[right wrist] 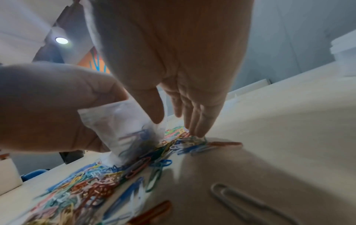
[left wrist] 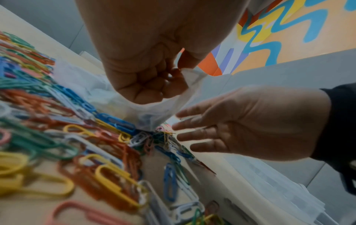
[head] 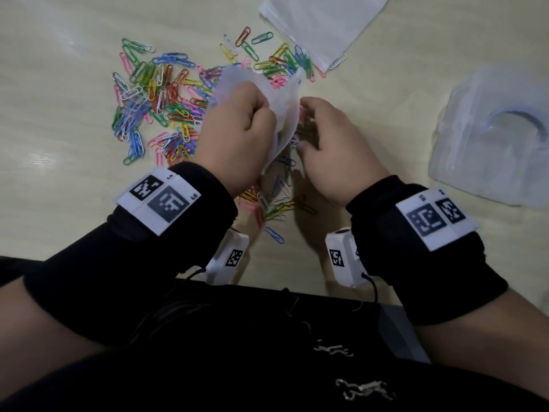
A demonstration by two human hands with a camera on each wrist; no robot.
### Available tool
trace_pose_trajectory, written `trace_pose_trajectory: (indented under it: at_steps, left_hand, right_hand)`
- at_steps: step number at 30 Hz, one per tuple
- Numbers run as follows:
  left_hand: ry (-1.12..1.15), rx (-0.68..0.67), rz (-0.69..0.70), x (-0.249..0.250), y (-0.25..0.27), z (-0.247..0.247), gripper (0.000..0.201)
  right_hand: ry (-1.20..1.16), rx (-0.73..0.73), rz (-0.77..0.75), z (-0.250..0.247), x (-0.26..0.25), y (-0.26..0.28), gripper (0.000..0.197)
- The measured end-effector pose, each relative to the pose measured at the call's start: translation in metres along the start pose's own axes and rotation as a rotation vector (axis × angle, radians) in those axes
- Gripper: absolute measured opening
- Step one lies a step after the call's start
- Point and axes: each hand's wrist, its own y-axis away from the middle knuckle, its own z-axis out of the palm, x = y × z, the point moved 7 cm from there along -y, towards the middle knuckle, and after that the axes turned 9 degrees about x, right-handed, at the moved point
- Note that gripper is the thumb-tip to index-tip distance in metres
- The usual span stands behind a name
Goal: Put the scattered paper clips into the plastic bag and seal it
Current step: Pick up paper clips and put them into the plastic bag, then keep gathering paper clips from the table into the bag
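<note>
L hand grip: fingers curled tight, grasping the upper edge of the small clear plastic bag, holding it upright w/ its bottom on the tabletop. R hand grip: released, fingers straight and pointing down, tips touching paper clips just beside the bag. Head view hides both palms; L wrist view shows the curled fingers pinching the bag rim, and the R palm open. R wrist view shows a few clips already inside the bag, not visible from the head. Most clips lie scattered on the tabletop, left of and around the bag. Only the head view shows the spare flat bags at the far edge and a clear plastic package on the right.
</note>
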Motion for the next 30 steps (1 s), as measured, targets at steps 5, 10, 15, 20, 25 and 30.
trace_pose_trajectory:
  at_steps: [5,10,15,20,25,30]
  left_hand:
    - [0.038,-0.061,0.074,-0.001,-0.004,-0.01,0.022]
    - [0.114,-0.095,0.214,0.014,-0.01,-0.034,0.011]
    - [0.183,-0.065,0.284,0.017,-0.02,-0.064,0.009]
    - [0.184,0.007,0.372,0.009,-0.021,-0.101,0.005]
    - [0.077,0.104,0.402,-0.01,-0.022,-0.135,0.011]
    - [-0.045,0.24,0.278,-0.049,-0.025,-0.163,0.01]
  right_hand:
    - [-0.233,0.043,0.007,0.011,-0.016,-0.01,0.063]
    - [-0.433,0.08,0.004,0.013,-0.049,-0.017,0.043]
    - [-0.744,0.058,0.023,0.033,-0.084,-0.033,0.026]
    - [-0.961,-0.154,0.138,0.058,-0.126,-0.051,0.031]
    - [-1.043,-0.178,0.139,0.082,-0.166,-0.063,0.032]
    - [-0.239,-0.241,-0.278,0.12,-0.199,-0.068,0.015]
